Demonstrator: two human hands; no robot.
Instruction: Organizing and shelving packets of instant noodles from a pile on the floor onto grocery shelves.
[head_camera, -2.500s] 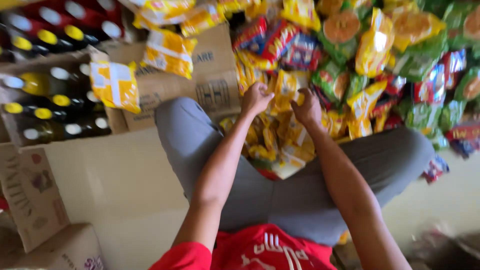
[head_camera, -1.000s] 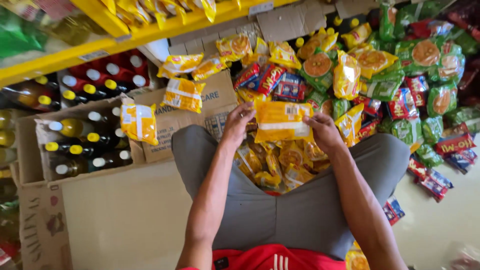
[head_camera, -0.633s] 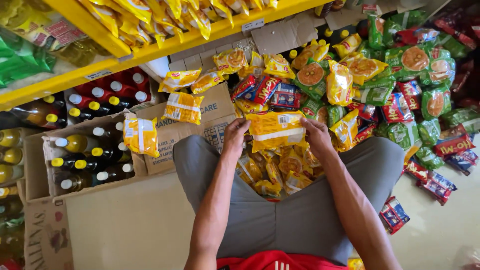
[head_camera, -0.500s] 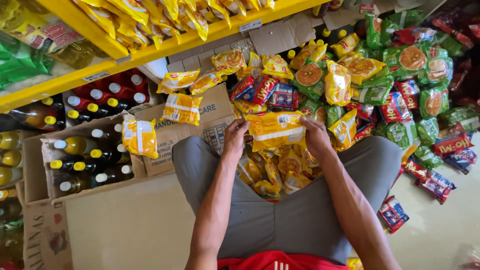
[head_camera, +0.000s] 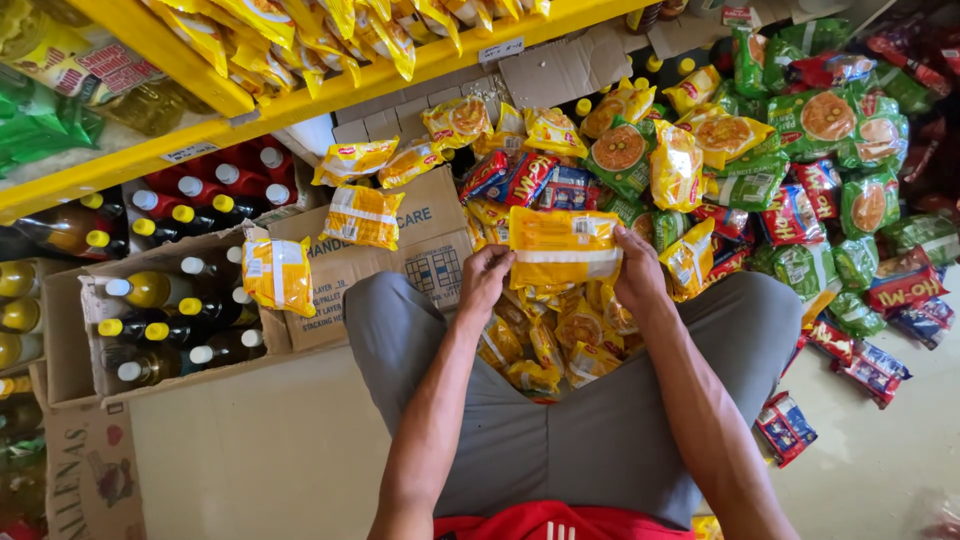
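I hold a stack of flat yellow noodle packets with both hands, its back side with a white band facing me. My left hand grips the stack's left edge and my right hand grips its right edge. The stack hovers above a heap of loose yellow packets lying between my knees in grey trousers.
A big pile of green, red, blue and yellow snack packets spreads ahead and to the right. A cardboard box stands by my left knee, an open carton of bottles is at left, and a yellow shelf with hanging packets runs overhead.
My hands came up out of the heap holding the yellow stack. Since half a second ago the stack has risen slightly and squared up, and my hands have closed in on its edges.
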